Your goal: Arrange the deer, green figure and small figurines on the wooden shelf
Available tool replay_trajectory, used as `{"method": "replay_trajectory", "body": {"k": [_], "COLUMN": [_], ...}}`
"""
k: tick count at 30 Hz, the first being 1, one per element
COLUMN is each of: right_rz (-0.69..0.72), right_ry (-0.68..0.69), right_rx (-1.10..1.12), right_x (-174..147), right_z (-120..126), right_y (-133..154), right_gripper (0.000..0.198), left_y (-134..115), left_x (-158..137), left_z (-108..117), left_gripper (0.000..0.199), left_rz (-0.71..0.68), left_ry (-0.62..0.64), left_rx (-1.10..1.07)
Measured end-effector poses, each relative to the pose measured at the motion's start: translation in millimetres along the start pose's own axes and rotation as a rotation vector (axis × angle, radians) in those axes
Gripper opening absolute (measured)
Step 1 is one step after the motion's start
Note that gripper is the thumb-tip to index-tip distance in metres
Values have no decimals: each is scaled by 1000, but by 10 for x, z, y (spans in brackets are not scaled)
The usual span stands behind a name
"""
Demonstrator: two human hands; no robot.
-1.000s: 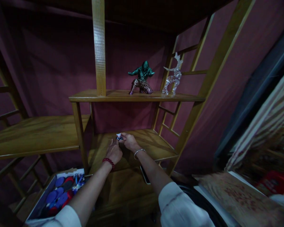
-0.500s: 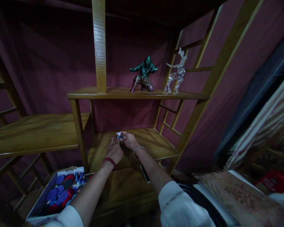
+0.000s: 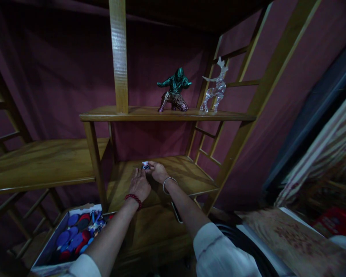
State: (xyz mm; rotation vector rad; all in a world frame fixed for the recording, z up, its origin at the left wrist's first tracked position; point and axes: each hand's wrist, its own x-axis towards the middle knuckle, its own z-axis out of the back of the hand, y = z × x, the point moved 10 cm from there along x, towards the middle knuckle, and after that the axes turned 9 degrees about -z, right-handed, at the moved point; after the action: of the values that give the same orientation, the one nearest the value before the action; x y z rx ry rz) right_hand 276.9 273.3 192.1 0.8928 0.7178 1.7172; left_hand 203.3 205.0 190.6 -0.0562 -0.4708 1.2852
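Behind the hands' workspace rises a maroon wall (image 3: 60, 88) in a dim room, fronted by a wooden shelf unit (image 3: 118, 57), with its lower board (image 3: 187, 175) beneath both hands. Below the left hand (image 3: 140, 186), an open box (image 3: 80, 210) holds blue, red and dark discs (image 3: 76, 241) and jumbled pieces, partly hidden by the left forearm (image 3: 115, 234). The right hand (image 3: 159, 172) pinches a tiny figurine (image 3: 145, 164) between the fingertips, its details too small to make out, while the left's straight fingers reach beside it, their grip unclear
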Motion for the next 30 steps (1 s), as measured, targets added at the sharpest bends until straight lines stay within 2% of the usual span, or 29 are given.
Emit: {"method": "replay_trajectory", "body": {"k": [10, 16, 30], "right_rz": [-8, 36, 46], "right_ry": [-42, -143, -165], "right_rx": [-30, -121, -118], "right_x": [38, 75, 140], "right_z": [47, 112, 42], "right_y": [-7, 73, -9], "right_gripper": [29, 30, 19], "left_y": [-6, -3, -23], "left_x": [-9, -12, 5], "left_z": [-9, -22, -35], "left_gripper": [52, 52, 51], "left_rz": [-3, 1, -28], "left_ry": [4, 3, 17], "left_rx": [8, -1, 4]}}
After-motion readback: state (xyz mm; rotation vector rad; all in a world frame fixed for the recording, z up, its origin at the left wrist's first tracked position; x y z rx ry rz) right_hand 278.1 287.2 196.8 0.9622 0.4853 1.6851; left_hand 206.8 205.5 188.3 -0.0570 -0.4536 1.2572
